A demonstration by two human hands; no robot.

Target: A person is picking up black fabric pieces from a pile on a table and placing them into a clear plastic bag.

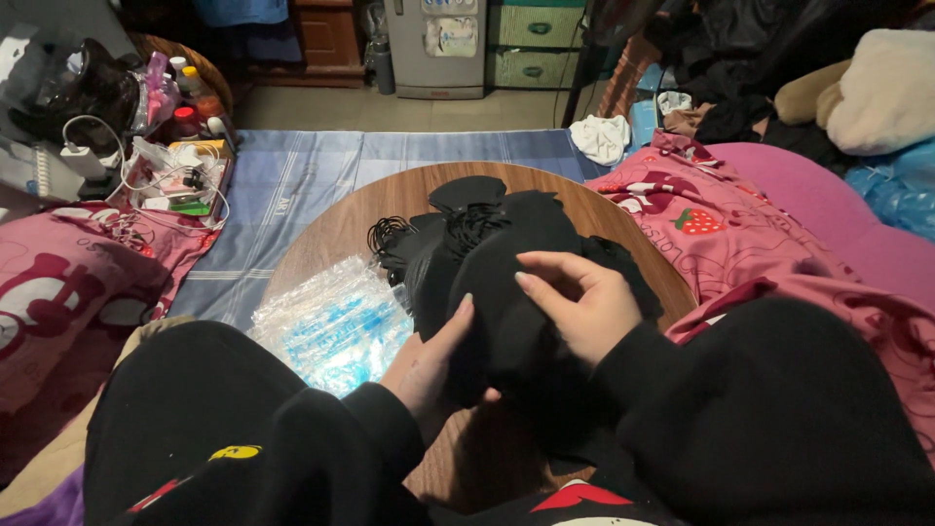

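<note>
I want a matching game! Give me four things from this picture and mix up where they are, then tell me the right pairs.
Things:
1. black masks
2. clear plastic bags
3. white cloth
4. strawberry blanket

Places:
A. on the floor beyond the round table
B. on the table, left of the hands
C. held between the left hand and right hand
D. right of the table

Pairs: 1-C, 2-B, 3-A, 4-D
</note>
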